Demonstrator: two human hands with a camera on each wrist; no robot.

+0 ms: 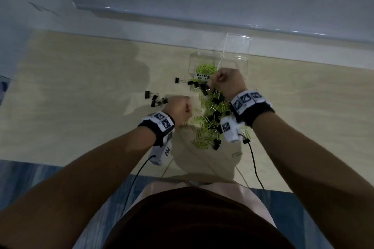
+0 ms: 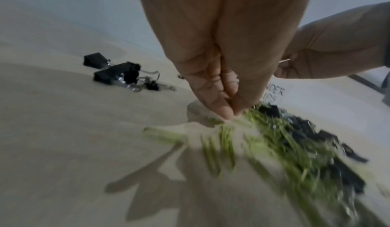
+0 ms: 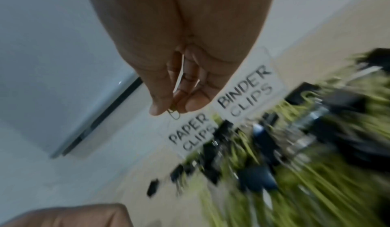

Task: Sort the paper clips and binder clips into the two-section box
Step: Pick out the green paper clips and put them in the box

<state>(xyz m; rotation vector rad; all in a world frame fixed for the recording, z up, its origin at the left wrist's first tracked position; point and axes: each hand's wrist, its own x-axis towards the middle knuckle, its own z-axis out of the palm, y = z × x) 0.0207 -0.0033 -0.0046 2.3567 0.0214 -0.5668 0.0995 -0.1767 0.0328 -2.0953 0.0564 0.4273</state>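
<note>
A clear two-section box [image 1: 232, 62] stands at the back of the table, with green paper clips [image 1: 205, 68] in its left section. Its front carries the labels "PAPER CLIPS" [image 3: 191, 134] and "BINDER CLIPS" [image 3: 245, 90]. In front of it lies a mixed pile [image 1: 212, 119] of green paper clips and black binder clips. My right hand [image 3: 168, 109] pinches one paper clip [image 3: 174, 115] just before the box front. At the pile's left edge my left hand [image 2: 231, 114] has its fingertips bunched together. Whether anything is between them I cannot see.
Several loose black binder clips [image 1: 155, 99] lie left of the pile, and one more [image 1: 179, 80] is nearer the box. The box lid [image 1: 236, 46] stands open behind it. The pale wooden table [image 1: 81, 97] ends at a wall ledge behind. Cables hang from both wrists.
</note>
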